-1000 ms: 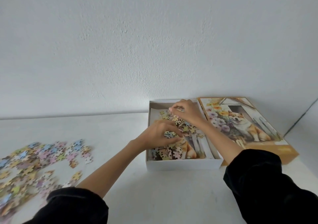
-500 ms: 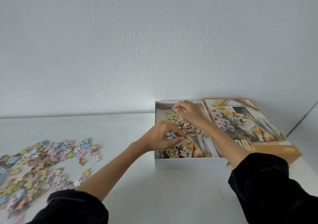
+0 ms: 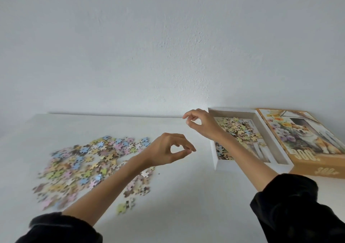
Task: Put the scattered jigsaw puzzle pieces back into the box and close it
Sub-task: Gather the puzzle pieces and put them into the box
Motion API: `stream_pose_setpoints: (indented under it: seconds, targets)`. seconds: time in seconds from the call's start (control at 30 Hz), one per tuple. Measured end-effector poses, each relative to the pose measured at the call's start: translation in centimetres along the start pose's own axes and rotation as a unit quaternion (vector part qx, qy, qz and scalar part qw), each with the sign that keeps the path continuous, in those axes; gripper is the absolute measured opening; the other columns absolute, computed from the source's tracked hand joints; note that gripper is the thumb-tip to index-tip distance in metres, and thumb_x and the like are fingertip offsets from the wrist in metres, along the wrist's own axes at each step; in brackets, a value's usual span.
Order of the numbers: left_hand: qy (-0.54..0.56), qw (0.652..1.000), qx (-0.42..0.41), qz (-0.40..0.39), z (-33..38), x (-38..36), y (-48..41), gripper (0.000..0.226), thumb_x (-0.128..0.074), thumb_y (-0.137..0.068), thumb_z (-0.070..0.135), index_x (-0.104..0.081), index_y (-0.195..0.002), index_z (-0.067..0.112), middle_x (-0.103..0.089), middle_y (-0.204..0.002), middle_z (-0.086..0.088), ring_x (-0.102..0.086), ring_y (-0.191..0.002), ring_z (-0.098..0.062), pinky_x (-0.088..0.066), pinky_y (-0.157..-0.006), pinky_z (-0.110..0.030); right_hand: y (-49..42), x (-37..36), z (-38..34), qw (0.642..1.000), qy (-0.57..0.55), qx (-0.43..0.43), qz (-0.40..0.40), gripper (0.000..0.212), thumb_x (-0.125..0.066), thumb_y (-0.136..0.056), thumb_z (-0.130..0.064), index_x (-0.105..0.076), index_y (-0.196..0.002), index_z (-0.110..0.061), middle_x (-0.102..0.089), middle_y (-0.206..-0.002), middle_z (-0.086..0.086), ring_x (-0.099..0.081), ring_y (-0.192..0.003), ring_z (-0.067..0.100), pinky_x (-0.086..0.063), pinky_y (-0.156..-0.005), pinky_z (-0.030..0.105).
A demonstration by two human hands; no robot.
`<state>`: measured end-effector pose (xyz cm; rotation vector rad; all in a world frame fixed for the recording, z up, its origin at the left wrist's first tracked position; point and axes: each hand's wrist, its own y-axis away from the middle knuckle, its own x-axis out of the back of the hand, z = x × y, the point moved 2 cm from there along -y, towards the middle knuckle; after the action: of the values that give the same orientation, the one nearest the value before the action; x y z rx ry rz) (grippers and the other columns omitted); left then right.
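The left hand [image 3: 166, 151] hangs above the table [image 3: 179, 196] with its fingers curled, thumb and fingertips meeting in a small ring; no piece shows between them. The right hand [image 3: 202, 126], farther away and to the right, is curled the same way, thumb against a bent finger and nothing visible in its pinch. Both forearms are bare, running back to black sleeves [image 3: 298, 209] at the near edge of the view.

The table is plain white and meets a pale, rough-plastered wall [image 3: 168, 46] that fills the upper half of the scene.

The scattered puzzle pieces [image 3: 89, 162], pastel blue, pink, yellow and green, lie in a broad loose pile on the left of the table. The left forearm crosses above the pile's right side, and the left hand sits just right of its far-right edge, between the pile and the box. The pile's near-left part is blurred.

The open white box [image 3: 227, 165] stands at the right, against the wall, with a heap of pieces [image 3: 237, 128] in it. The right hand hovers at the box's far-left corner, and its forearm passes over the near-left part of the box.

Just beside the box on its right lies the lid [image 3: 302, 136], face up, showing a dog among flowers and the figure 300.
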<state>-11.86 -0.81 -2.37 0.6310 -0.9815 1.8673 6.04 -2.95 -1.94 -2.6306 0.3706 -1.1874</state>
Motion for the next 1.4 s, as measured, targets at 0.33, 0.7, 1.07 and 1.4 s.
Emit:
stream_pose_setpoints:
  seconds: [0.33, 0.7, 1.07, 1.4]
  targets:
    - [-0.054, 0.995, 0.077, 0.021, -6.6, 9.2, 13.4, 0.029, -0.052, -0.088, 0.039, -0.07, -0.099, 0.019, -0.069, -0.096, 0.004, -0.064, -0.084, -0.004, -0.053, -0.077, -0.024, -2.1, -13.1, -7.8, 0.998, -0.008, 0.032, -0.048, 0.019, -0.058, -0.087, -0.025, -0.06, -0.106, -0.027, -0.056, -0.103, 0.0, -0.049, -0.1, 0.013, -0.041, -0.087, 0.03]
    - [-0.135, 0.954, 0.253, 0.091, -14.5, 10.5, 20.9, 0.057, -0.026, -0.083, 0.064, -0.056, -0.118, 0.031, -0.046, -0.132, 0.003, -0.041, -0.123, -0.012, -0.033, -0.104, -0.039, -2.7, -20.7, -6.6, 0.977, 0.163, -0.091, -0.1, 0.052, -0.032, -0.093, -0.052, -0.031, -0.14, -0.029, -0.019, -0.153, 0.003, -0.012, -0.142, 0.02, -0.01, -0.116, 0.04]
    - [-0.071, 0.94, 0.284, 0.173, -16.1, 11.4, 20.3, 0.075, -0.016, -0.079, 0.072, -0.044, -0.13, 0.024, -0.036, -0.142, 0.0, -0.039, -0.125, -0.013, -0.032, -0.108, -0.044, -3.0, -22.2, -11.0, 0.996, 0.059, -0.018, -0.062, 0.046, -0.039, -0.093, -0.045, -0.044, -0.132, -0.023, -0.043, -0.138, -0.001, -0.038, -0.129, 0.014, -0.024, -0.111, 0.038]
    - [-0.176, 0.882, 0.427, 0.095, -18.6, 12.6, 24.0, 0.058, -0.015, -0.096, 0.049, -0.016, -0.146, 0.02, -0.005, -0.157, -0.003, 0.002, -0.145, -0.019, 0.003, -0.117, -0.041, -7.3, -26.7, -12.2, 0.966, 0.145, 0.009, -0.216, 0.053, -0.03, -0.093, -0.053, -0.03, -0.141, -0.03, -0.02, -0.153, 0.001, -0.014, -0.142, 0.021, -0.011, -0.116, 0.046]
